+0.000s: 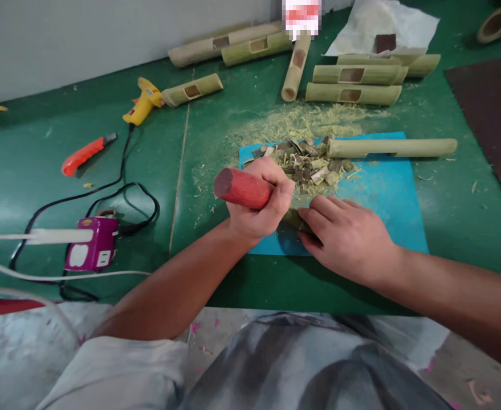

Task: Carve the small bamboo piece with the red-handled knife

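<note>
My left hand (pixel 261 199) is closed in a fist around a thick red handle (pixel 245 189), whose end points up toward me. The working end of this tool is hidden behind the fist. Close by on the right, my right hand (pixel 348 236) presses down with curled fingers on a greenish bamboo piece (pixel 295 220), mostly covered by the hand. Both are over a blue mat (pixel 393 210). Just beyond them lies a heap of bamboo chips (pixel 305 165) and shavings. A bamboo tube (pixel 421 148) with a cut-out rests across the mat's far edge.
Several bamboo tubes with square openings (pixel 353 94) lie at the back. On the left are a yellow glue gun (pixel 143 102), an orange utility knife (pixel 85 156) and a purple power socket (pixel 92 245) with cords. A dark brown sheet (pixel 493 114) lies at right.
</note>
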The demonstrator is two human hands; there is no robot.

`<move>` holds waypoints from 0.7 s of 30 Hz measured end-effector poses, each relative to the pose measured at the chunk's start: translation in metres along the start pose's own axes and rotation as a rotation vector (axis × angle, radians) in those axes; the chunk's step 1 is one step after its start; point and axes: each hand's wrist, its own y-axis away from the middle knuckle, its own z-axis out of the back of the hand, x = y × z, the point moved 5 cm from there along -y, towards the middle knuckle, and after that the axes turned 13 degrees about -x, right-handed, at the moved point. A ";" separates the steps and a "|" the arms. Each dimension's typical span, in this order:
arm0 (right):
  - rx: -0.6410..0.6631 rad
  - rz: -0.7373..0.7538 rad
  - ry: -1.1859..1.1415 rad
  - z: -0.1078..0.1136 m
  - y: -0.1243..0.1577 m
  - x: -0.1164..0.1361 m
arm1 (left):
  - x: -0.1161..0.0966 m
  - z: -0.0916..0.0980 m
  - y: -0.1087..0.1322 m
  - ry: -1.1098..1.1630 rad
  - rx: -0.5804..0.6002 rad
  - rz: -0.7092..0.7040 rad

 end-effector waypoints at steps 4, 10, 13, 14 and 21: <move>0.042 -0.022 -0.018 -0.002 0.001 -0.001 | 0.003 -0.002 0.000 0.011 0.001 -0.028; 0.089 -0.106 -0.072 -0.004 -0.001 -0.004 | 0.002 0.001 0.001 0.003 0.051 0.012; 0.100 -0.120 -0.096 -0.004 0.000 -0.005 | 0.000 0.003 0.001 0.023 0.080 0.034; 0.094 -0.116 -0.098 -0.004 0.000 -0.005 | -0.001 0.003 0.001 0.027 0.080 0.035; 0.041 -0.100 -0.086 -0.002 0.001 -0.007 | -0.001 0.004 0.003 -0.003 0.033 0.088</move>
